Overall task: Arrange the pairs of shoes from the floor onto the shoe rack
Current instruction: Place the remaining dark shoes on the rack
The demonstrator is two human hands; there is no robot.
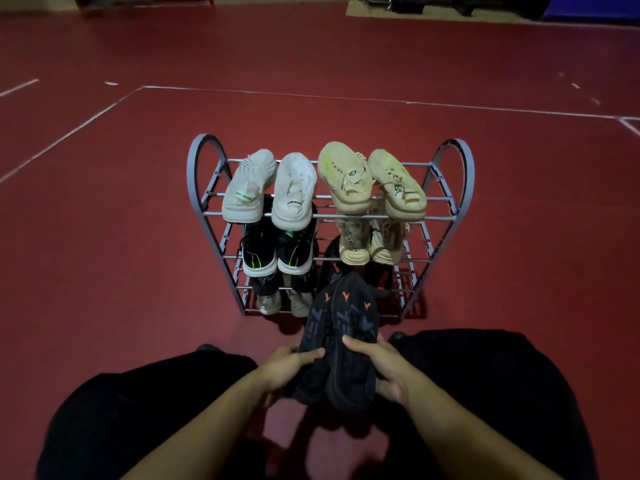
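A grey metal shoe rack stands on the red floor in front of me. Its top shelf holds a white pair on the left and a cream pair on the right. Below sit a black pair with white soles and a beige pair. The lowest shelf holds a dark pair with pale soles at left and a dark shoe with orange marks at right. I hold a black pair with orange marks before the rack, soles together, my left hand and my right hand gripping it.
My knees in black trousers flank the hands on both sides. White lines cross the red floor around the rack. Dark furniture stands along the far wall.
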